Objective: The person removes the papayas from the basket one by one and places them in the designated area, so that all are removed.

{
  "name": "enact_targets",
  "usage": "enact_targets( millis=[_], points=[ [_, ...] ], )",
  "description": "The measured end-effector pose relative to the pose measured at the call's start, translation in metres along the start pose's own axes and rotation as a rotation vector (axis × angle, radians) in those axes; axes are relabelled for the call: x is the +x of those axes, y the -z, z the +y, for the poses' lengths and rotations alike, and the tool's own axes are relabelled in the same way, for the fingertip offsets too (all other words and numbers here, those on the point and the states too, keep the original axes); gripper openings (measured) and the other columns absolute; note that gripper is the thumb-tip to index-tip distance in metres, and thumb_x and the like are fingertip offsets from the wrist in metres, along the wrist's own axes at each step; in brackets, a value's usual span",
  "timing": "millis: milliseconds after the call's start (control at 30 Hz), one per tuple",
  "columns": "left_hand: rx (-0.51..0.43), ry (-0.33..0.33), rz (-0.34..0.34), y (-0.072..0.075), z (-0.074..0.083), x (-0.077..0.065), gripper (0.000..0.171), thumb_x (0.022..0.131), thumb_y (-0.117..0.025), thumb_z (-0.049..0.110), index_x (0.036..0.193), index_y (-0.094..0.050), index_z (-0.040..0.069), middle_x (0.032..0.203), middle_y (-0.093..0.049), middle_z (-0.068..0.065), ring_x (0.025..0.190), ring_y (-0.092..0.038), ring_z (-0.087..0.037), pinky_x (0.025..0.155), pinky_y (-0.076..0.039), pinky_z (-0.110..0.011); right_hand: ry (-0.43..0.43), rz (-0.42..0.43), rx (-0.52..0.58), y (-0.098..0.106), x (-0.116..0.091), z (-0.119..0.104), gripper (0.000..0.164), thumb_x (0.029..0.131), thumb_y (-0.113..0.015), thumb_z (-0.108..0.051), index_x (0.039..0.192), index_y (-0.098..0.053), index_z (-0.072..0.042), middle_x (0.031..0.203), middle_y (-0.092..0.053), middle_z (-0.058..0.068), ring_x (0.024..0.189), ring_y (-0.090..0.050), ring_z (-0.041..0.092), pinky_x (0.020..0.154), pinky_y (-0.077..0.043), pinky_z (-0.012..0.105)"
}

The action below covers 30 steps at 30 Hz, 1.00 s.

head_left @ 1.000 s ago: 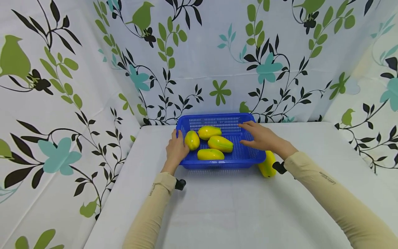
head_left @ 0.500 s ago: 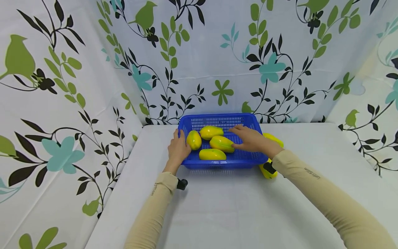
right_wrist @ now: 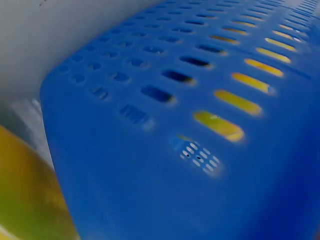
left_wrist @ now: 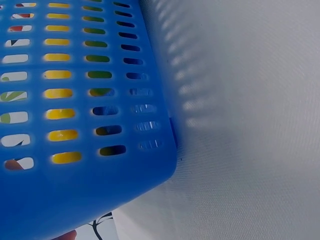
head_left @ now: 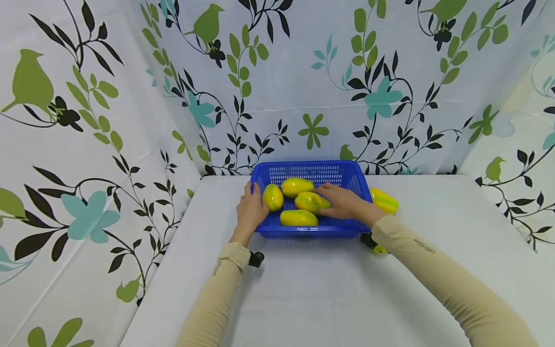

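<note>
A blue plastic basket (head_left: 309,233) with slotted walls stands on the white table, holding several yellow papayas tinged with green. My left hand (head_left: 251,208) grips the basket's left rim, close to the leftmost papaya (head_left: 273,197). Inside the basket, my right hand (head_left: 340,201) has its thumb and fingers around the middle papaya (head_left: 309,202). Behind that one lies another papaya (head_left: 297,187), and a further papaya (head_left: 299,218) rests by the front wall. Both wrist views show mostly the outer basket wall (left_wrist: 90,185), with yellow through its slots; the right hand's grip is hidden there.
Right of the basket lies a papaya (head_left: 384,200) on the table (head_left: 299,289). Another papaya (head_left: 379,249) is mostly covered by my right wrist. A patterned curtain (head_left: 277,86) hangs right behind the basket and along both sides.
My right hand has moved left and down into the basket and closed around the middle papaya. The papaya at the basket's right side has come into sight. My left hand stays on the rim.
</note>
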<state>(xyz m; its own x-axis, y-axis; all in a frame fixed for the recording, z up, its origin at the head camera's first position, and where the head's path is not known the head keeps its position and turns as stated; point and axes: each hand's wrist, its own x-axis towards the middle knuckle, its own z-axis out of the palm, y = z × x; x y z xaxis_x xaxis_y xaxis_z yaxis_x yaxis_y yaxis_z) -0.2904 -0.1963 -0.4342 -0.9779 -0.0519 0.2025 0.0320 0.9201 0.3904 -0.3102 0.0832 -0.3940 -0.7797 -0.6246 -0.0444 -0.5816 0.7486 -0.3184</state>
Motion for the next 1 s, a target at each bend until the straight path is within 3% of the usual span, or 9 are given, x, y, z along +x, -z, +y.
enact_targets(
  millis=[233,467,1000],
  points=[
    [0.001,0.001,0.008,0.0,-0.001,0.001,0.064,0.092,-0.057,0.013,0.149,-0.036,-0.006,0.155,-0.027,-0.027,0.11,-0.057,-0.047,0.084,-0.051,-0.06,0.014,0.013,-0.003,-0.011,0.01,0.0,0.063,0.094,-0.065,-0.036,0.146,-0.046,-0.005,0.143,-0.048,0.018,0.126,-0.051,0.035,0.104,-0.041,0.054],
    [0.007,0.014,-0.001,-0.002,0.001,0.0,0.064,0.092,-0.058,0.013,0.149,-0.035,-0.005,0.155,-0.028,-0.026,0.11,-0.057,-0.047,0.085,-0.051,-0.06,0.014,-0.032,-0.025,-0.021,0.013,0.002,0.066,0.094,-0.065,-0.032,0.149,-0.041,-0.006,0.15,-0.041,0.018,0.129,-0.049,0.039,0.104,-0.04,0.057],
    [0.014,0.023,-0.006,-0.004,-0.003,0.002,0.063,0.093,-0.057,0.015,0.15,-0.035,-0.004,0.156,-0.026,-0.025,0.114,-0.056,-0.046,0.086,-0.051,-0.059,0.004,-0.04,-0.053,-0.035,0.02,-0.002,0.074,0.095,-0.066,-0.029,0.154,-0.029,-0.003,0.152,-0.035,0.023,0.131,-0.045,0.043,0.105,-0.037,0.059]
  ],
)
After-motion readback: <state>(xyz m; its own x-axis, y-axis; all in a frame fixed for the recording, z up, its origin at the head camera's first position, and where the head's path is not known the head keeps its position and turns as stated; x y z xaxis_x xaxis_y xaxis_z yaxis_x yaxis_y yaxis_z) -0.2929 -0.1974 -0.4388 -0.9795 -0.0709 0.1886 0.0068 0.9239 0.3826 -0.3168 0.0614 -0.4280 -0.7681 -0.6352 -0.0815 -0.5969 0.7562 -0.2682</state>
